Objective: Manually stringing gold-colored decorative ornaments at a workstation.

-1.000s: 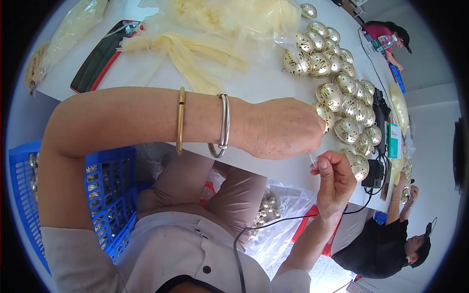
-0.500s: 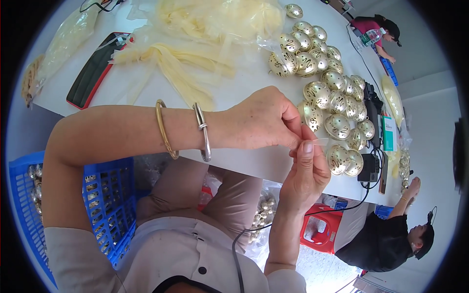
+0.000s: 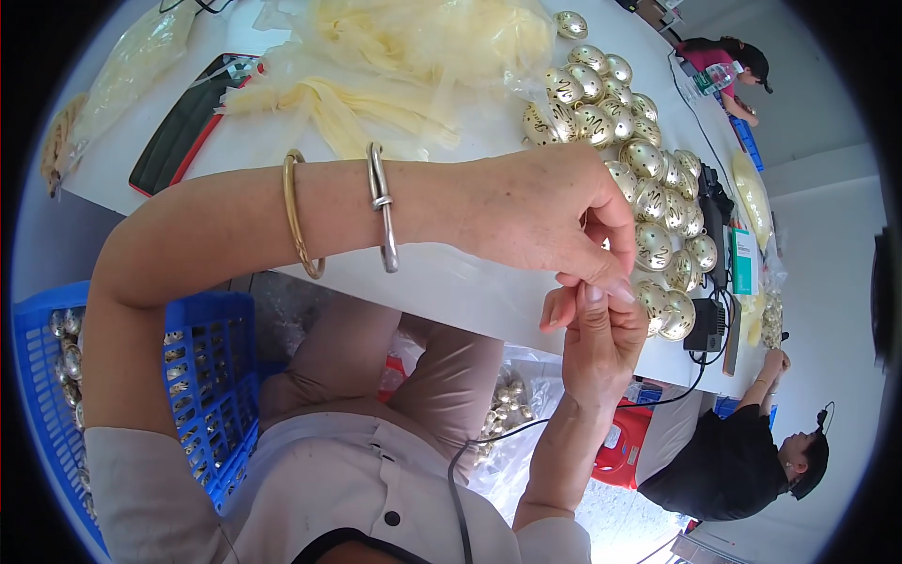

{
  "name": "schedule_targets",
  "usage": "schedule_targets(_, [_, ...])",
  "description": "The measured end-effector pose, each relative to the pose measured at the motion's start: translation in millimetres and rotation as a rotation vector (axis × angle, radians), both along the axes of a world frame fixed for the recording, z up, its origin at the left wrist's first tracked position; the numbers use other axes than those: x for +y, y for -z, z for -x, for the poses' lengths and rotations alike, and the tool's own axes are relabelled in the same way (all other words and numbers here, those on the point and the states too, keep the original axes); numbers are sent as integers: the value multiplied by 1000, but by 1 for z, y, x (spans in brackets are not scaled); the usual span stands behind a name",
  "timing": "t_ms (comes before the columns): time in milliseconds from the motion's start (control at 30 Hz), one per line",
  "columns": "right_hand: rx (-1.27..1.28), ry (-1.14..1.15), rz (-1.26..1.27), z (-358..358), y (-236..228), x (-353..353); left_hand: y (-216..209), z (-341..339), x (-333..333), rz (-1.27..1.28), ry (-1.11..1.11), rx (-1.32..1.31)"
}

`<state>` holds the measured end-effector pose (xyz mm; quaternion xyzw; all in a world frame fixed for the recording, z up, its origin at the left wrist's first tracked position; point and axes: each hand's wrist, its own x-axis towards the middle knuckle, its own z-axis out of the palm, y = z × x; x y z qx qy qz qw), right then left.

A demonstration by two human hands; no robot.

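Observation:
My left hand (image 3: 554,211) reaches across from the left, two bangles on its wrist, with thumb and fingers pinched together. Right below it, my right hand (image 3: 601,343) has its thumb pressed on its curled fingers. The fingertips of both hands meet; whatever is between them is too small or hidden to make out. Just beyond the hands lie several gold ball ornaments (image 3: 650,246) with dark lettering. Bundles of sheer cream ribbon (image 3: 348,111) rest on the table, farther away and to the left.
A large clear bag (image 3: 432,42) of cream ribbon covers the far table (image 3: 460,296). A black-and-red case (image 3: 183,132) lies left. Blue baskets (image 3: 211,376) of ornaments stand by my left side. A black adapter (image 3: 707,329) with cables sits right. Co-workers (image 3: 723,461) are at the right.
My left hand has moved up and right, and its wrist has turned. A thin translucent strip, seen earlier at my fingertips, is now hidden. The co-worker at lower right has lowered their hands.

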<state>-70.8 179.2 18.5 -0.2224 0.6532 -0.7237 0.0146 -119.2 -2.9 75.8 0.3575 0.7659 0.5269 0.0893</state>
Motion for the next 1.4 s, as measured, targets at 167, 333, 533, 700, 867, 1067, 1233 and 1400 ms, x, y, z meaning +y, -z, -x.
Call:
schedule_targets(167, [-244,-101,103,5,-3,0,14,7,0,-141,-108,-76])
schedule_targets(333, [-361,-121,359,9,-4,1,3,3,2,-194,-186,-222])
schedule_targets(533, [-231,94,185,8,-6,-12,1,0,3,-134,-263,-292])
schedule_targets(700, [-107,248,18,5,-4,-5,4,-2,1,-153,-187,-260])
schedule_targets(867, [23,168,-59,-2,4,14,11,-8,-3,-78,-58,-193])
schedule_targets(1067, [13,275,-146,-13,6,13,22,-16,-1,-47,-39,-35])
schedule_targets(1233, [-93,275,-63,-17,6,13,21,-17,-1,5,-24,180])
schedule_targets(1400, [47,390,-131,-17,5,13,30,-2,2,73,12,593])
